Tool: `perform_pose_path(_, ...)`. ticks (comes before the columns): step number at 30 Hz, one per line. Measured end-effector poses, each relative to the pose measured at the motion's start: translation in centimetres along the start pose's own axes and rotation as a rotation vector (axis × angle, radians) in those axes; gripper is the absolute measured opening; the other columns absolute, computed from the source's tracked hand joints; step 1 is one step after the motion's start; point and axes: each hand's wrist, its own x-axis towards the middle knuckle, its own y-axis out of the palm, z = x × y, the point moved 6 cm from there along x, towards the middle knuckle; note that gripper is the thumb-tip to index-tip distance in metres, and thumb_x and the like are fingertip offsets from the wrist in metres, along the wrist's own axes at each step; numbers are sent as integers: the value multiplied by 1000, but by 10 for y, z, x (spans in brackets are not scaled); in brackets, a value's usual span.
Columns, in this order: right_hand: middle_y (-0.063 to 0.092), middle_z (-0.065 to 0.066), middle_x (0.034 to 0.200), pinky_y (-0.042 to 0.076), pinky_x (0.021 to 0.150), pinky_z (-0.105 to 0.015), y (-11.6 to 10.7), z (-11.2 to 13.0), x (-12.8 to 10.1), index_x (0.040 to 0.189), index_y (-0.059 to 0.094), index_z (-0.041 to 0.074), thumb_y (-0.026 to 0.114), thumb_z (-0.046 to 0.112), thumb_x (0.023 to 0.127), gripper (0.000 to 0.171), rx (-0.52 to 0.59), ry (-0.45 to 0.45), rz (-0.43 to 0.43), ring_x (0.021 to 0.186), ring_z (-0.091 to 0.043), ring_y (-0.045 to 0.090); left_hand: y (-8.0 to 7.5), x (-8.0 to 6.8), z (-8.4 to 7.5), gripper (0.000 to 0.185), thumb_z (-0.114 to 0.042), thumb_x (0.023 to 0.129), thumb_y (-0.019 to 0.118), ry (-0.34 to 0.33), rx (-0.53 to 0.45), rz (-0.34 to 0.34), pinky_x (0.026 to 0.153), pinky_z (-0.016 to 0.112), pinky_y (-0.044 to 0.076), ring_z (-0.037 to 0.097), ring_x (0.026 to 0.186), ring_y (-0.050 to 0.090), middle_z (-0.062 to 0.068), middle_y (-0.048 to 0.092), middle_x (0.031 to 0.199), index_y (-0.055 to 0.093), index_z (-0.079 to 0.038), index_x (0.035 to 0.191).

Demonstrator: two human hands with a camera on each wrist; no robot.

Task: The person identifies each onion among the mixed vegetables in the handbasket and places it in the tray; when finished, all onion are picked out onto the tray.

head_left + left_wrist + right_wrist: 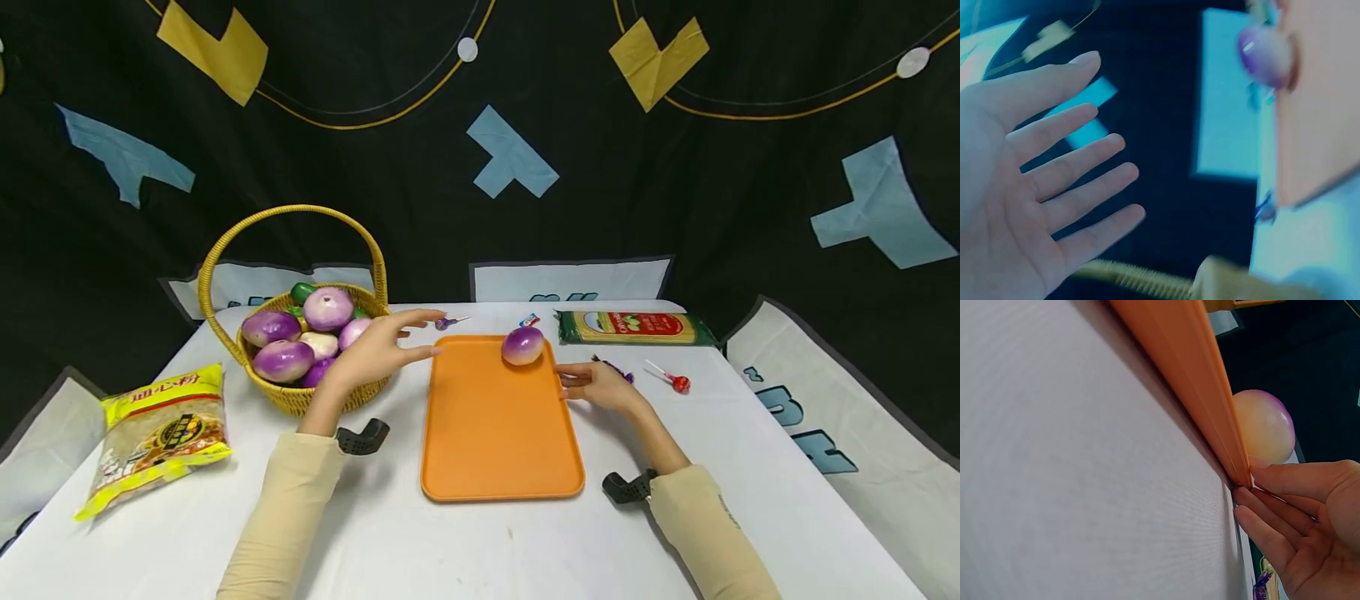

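An orange tray point(498, 425) lies on the white table with a round purple-and-white vegetable point(522, 346) near its far right corner. My right hand point(596, 385) pinches the tray's right edge; in the right wrist view the thumb point(1297, 479) is at the rim and the fingers are below it. My left hand point(375, 350) is raised between the basket and the tray's left edge, holding nothing. Its fingers are straight and spread in the left wrist view, apart from the tray. Behind that hand stands a yellow wicker basket point(296, 402), with several purple and white vegetables inside.
At the left lies a yellow bag of noodles point(168, 433). A pasta packet point(637, 327) sits at the back right, a red lollipop point(678, 383) in front of it. Beyond the tray are a purple lollipop point(444, 323) and a small wrapped candy point(529, 320).
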Motion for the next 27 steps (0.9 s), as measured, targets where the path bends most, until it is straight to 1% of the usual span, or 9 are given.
perform_pose_path(4, 55, -23, 131, 45, 99, -43, 2, -2, 0, 135, 52, -5, 68, 6, 88, 51, -4, 4, 2, 119, -34, 56, -35, -21, 5, 54, -33, 88, 71, -51, 48, -77, 99, 49, 43, 29, 119, 52, 8, 57, 133, 55, -12, 135)
perform_pose_path(6, 55, -24, 131, 44, 99, -43, 2, -2, 1, 135, 51, -5, 68, 6, 88, 51, -3, 0, -1, 119, -35, 56, -53, -32, 7, 54, -32, 88, 71, -73, 87, -109, 103, 52, 39, 30, 123, 48, 10, 55, 134, 55, -12, 135)
perform_pose_path(8, 55, -24, 131, 44, 99, -44, 1, -2, 1, 135, 51, -5, 68, 7, 89, 51, -7, -4, -1, 119, -35, 55, -72, -44, 10, 56, -32, 88, 72, -113, 145, -141, 104, 56, 36, 34, 125, 46, 13, 54, 135, 53, -12, 137)
perform_pose_path(11, 55, -24, 130, 43, 100, -45, 1, -2, 2, 135, 51, -5, 68, 7, 89, 51, -11, -2, 0, 119, -35, 55, -95, -63, 18, 61, -34, 88, 71, -201, 192, -175, 102, 63, 32, 42, 128, 41, 19, 50, 138, 49, -11, 140)
perform_pose_path(13, 57, -22, 129, 44, 100, -44, 0, -3, 1, 135, 51, -3, 68, 8, 89, 51, -22, 11, -1, 119, -34, 56, -105, -75, 25, 66, -36, 87, 71, -266, 189, -189, 100, 66, 32, 45, 127, 40, 22, 47, 139, 47, -11, 142)
perform_pose_path(17, 57, -21, 130, 43, 100, -44, 0, -4, 1, 136, 52, -2, 69, 9, 89, 52, -17, 30, 1, 119, -33, 56, -118, -92, 41, 68, -39, 87, 71, -357, 162, -208, 98, 68, 32, 49, 127, 37, 25, 44, 141, 46, -8, 142)
perform_pose_path(20, 57, -20, 130, 43, 101, -44, 0, -4, 1, 136, 52, 0, 69, 10, 88, 52, -2, 36, 0, 120, -32, 55, -123, -100, 54, 68, -43, 87, 70, -422, 170, -200, 97, 68, 34, 51, 127, 36, 28, 43, 140, 47, -8, 141)
perform_pose_path(23, 57, -20, 130, 43, 101, -45, -1, -2, 0, 136, 52, -1, 69, 9, 89, 52, 13, 28, 0, 120, -32, 55, -122, -103, 66, 69, -45, 87, 68, -462, 169, -154, 96, 67, 37, 52, 124, 36, 31, 41, 138, 46, -6, 141)
perform_pose_path(27, 57, -20, 129, 43, 100, -44, 0, -2, 0, 136, 51, -2, 68, 8, 89, 51, 14, 22, 4, 120, -32, 55, -116, -104, 79, 66, -35, 87, 71, -469, 158, -72, 96, 64, 39, 51, 120, 41, 32, 45, 133, 46, -3, 139)
